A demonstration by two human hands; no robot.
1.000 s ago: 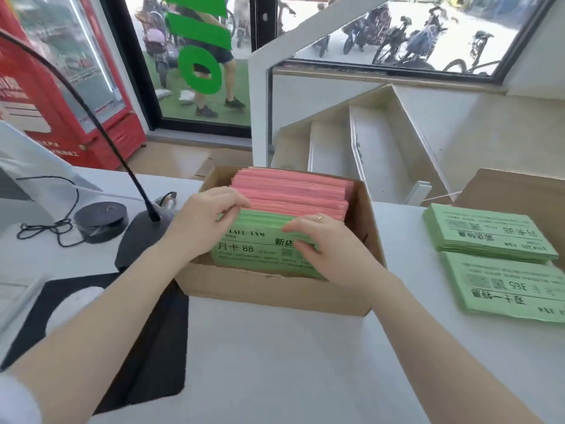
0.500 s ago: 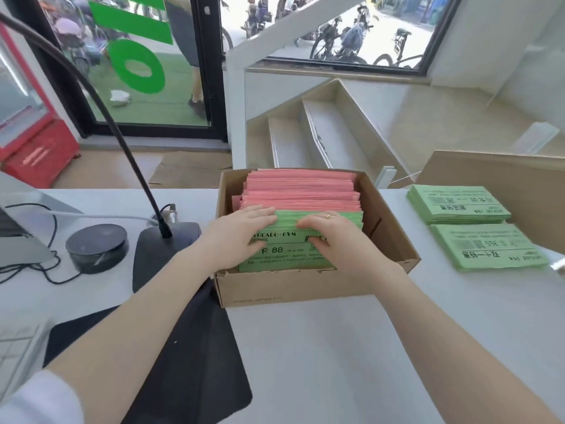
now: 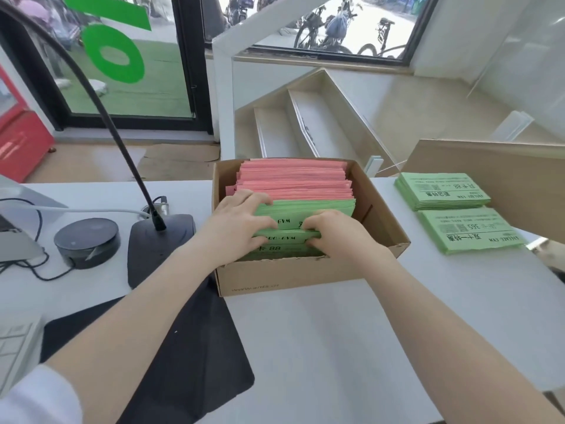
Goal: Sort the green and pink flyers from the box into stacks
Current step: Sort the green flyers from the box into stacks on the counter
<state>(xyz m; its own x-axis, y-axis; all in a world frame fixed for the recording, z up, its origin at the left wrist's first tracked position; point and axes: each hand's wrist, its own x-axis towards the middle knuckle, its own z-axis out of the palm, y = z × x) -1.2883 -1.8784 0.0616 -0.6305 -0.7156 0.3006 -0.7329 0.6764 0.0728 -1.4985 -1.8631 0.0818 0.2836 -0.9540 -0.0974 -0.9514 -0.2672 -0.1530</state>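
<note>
White counter (image 3: 336,347); box (image 3: 293,278); green flyers (image 3: 305,209) read "88".

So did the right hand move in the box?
Yes. The right hand slid toward the box's near wall, fingers now parting the green flyers.

Box (image 3: 293,278) centre of desk (image 3: 336,347); flyers (image 3: 293,185) inside; two stacks (image 3: 443,191) right; microphone base (image 3: 160,246) left; mat (image 3: 183,356) near-left.
</note>
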